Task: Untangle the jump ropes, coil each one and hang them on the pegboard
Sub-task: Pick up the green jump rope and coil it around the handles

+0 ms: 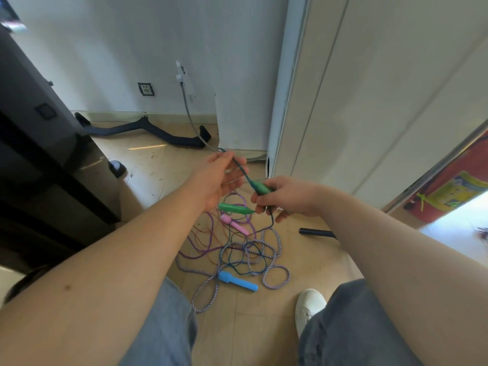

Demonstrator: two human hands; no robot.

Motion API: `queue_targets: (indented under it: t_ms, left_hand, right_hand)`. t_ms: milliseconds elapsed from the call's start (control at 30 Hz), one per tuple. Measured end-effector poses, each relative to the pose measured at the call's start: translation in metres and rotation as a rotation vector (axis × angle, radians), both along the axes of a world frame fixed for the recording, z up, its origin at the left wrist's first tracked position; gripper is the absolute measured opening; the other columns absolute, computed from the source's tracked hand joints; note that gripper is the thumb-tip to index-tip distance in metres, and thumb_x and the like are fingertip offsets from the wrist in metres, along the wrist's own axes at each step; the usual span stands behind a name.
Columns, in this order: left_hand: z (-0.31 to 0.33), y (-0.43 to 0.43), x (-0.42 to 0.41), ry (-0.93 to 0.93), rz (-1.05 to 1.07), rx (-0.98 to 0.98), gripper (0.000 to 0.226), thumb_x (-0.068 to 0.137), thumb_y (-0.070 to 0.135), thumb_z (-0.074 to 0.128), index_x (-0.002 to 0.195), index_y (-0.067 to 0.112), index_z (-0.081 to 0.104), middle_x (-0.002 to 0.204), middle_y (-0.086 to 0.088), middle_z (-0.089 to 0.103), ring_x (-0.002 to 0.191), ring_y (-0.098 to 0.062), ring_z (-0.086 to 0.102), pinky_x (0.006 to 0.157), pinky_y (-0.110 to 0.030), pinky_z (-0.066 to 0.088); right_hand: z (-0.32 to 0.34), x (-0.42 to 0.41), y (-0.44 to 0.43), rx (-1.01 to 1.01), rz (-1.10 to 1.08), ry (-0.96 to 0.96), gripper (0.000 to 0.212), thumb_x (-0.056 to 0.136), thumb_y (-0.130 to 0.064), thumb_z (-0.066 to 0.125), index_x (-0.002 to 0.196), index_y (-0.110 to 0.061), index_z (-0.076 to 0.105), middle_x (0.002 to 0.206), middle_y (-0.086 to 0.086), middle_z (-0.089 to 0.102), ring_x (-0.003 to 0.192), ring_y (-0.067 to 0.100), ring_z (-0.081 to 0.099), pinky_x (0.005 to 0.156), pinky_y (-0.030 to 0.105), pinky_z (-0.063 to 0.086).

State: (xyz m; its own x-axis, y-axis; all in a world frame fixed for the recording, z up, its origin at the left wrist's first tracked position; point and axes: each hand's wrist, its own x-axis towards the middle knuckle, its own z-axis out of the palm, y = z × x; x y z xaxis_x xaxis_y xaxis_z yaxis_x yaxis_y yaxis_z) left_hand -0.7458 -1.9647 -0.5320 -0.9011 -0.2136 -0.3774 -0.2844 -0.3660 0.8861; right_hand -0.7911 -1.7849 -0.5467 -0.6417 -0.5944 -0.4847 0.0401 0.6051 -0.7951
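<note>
My right hand (287, 198) grips both green handles (261, 188) of one jump rope, one pointing up-left and the other (232, 208) sticking out to the left. My left hand (220, 178) pinches that rope's dark green cord (240, 169) a short way above the upper handle. Below my hands, a tangle of ropes (237, 252) lies on the floor: a purple cord with pink handles (233, 223), a blue-and-white striped cord (274, 270) and a blue handle (237, 281). The green cord trails down into the tangle. No pegboard is in view.
A dark cabinet (39, 154) stands at the left and white cupboard doors (369, 101) at the right. A black bar (148, 130) lies by the far wall, and a dark tube (317, 232) lies on the floor at the right. My shoe (309, 307) is beside the tangle.
</note>
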Motion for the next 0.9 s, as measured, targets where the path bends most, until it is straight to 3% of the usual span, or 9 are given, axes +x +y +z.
queue_targets:
  t_ms: [167,233,333,400,600,667,767,833,900]
  left_hand:
    - [-0.002,-0.006,-0.002,-0.008,0.182,0.04,0.02,0.105,0.022,0.045,0.116,0.008,0.054,0.098,-0.01,0.072,0.077,-0.02,0.074,0.063,-0.03,0.062]
    - [-0.004,-0.003,-0.001,-0.079,0.084,-0.008,0.023,0.103,0.026,0.05,0.116,0.009,0.058,0.104,-0.01,0.072,0.084,-0.02,0.072,0.072,-0.034,0.063]
    - [-0.009,0.006,0.006,-0.201,-0.277,-0.221,0.029,0.099,0.036,0.056,0.117,0.016,0.066,0.112,-0.003,0.073,0.102,-0.018,0.069,0.087,-0.041,0.057]
    - [-0.012,0.013,0.008,-0.183,-0.342,-0.268,0.024,0.102,0.031,0.051,0.117,0.018,0.066,0.11,-0.002,0.073,0.099,-0.019,0.071,0.087,-0.041,0.057]
    - [-0.009,0.017,0.006,-0.184,-0.202,-0.187,0.027,0.106,0.022,0.041,0.127,0.008,0.053,0.113,-0.016,0.071,0.086,-0.034,0.074,0.064,-0.036,0.063]
    - [-0.01,0.016,0.006,-0.2,-0.119,-0.143,0.027,0.107,0.021,0.038,0.13,0.009,0.046,0.113,-0.019,0.07,0.084,-0.037,0.073,0.065,-0.041,0.063]
    - [-0.01,0.012,0.003,-0.182,0.007,-0.094,0.02,0.107,0.02,0.036,0.123,0.012,0.044,0.109,-0.02,0.069,0.083,-0.037,0.072,0.072,-0.044,0.061]
    - [-0.009,0.01,0.001,-0.15,0.055,-0.053,0.016,0.106,0.017,0.036,0.114,0.009,0.047,0.098,-0.018,0.068,0.079,-0.03,0.069,0.079,-0.042,0.06]
    - [-0.007,0.011,0.0,-0.133,0.078,0.01,0.013,0.103,0.016,0.037,0.103,0.009,0.049,0.081,-0.011,0.062,0.069,-0.023,0.063,0.081,-0.039,0.056]
  right_hand:
    - [-0.005,-0.003,0.005,0.196,0.025,0.115,0.011,0.099,-0.021,0.057,0.104,-0.015,0.065,0.089,0.002,0.07,0.075,0.016,0.06,0.068,0.034,0.058]
    - [-0.004,-0.004,0.004,0.144,-0.028,0.137,0.012,0.099,-0.018,0.057,0.105,-0.011,0.065,0.084,0.003,0.068,0.072,0.016,0.057,0.062,0.032,0.055]
    - [-0.001,-0.005,0.0,0.046,-0.067,0.146,0.012,0.098,-0.017,0.058,0.104,-0.009,0.065,0.086,0.009,0.067,0.072,0.018,0.056,0.061,0.032,0.052]
    - [0.0,-0.005,-0.003,0.024,-0.069,0.13,0.011,0.096,-0.018,0.059,0.103,-0.01,0.065,0.092,0.014,0.067,0.074,0.019,0.058,0.062,0.032,0.054]
    - [0.0,-0.003,-0.008,0.013,-0.114,0.135,0.016,0.096,-0.019,0.06,0.111,-0.015,0.066,0.101,0.013,0.067,0.081,0.018,0.062,0.067,0.033,0.06]
    - [0.001,-0.004,-0.007,0.025,-0.16,0.173,0.019,0.097,-0.023,0.059,0.114,-0.02,0.066,0.103,0.013,0.065,0.087,0.02,0.062,0.074,0.037,0.062]
    - [0.001,-0.006,-0.004,0.16,-0.222,0.215,0.026,0.098,-0.029,0.055,0.115,-0.012,0.063,0.086,0.01,0.055,0.075,0.023,0.056,0.077,0.044,0.06]
    - [0.001,-0.007,-0.001,0.273,-0.272,0.194,0.029,0.098,-0.028,0.053,0.113,-0.004,0.06,0.081,0.009,0.051,0.061,0.024,0.053,0.061,0.038,0.058]
    - [0.002,-0.005,0.001,0.314,-0.279,0.119,0.026,0.096,-0.024,0.052,0.106,0.0,0.057,0.075,0.01,0.047,0.047,0.021,0.044,0.044,0.026,0.042]
